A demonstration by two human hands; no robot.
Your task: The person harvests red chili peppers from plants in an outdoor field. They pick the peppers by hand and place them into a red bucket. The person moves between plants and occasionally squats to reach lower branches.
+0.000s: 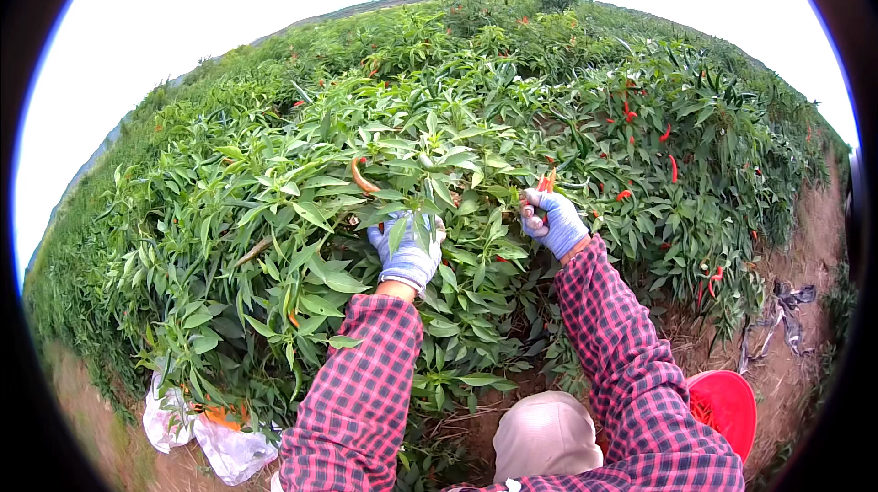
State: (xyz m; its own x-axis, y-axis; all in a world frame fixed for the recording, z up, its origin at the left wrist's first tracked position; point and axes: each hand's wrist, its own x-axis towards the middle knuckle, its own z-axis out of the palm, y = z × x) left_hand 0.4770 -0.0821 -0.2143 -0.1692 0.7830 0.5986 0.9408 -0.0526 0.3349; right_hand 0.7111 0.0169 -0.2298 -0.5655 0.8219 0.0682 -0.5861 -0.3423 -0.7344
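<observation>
My right hand, in a pale blue fingerless-tipped glove, is closed around several red chili peppers, whose orange-red ends stick up above the fist. To its left, my left hand wears a matching glove and reaches into the leaves of a chili plant. Leaves cover its fingers, so I cannot tell whether they grip anything. Just above that hand hangs a curved orange-brown chili pepper. More red peppers hang on the foliage to the right.
A red bucket containing red peppers stands at lower right. Beside it is a rounded beige cloth form. White plastic bags lie on the soil at lower left. Torn dark plastic film lies at right. Dense chili rows stretch behind.
</observation>
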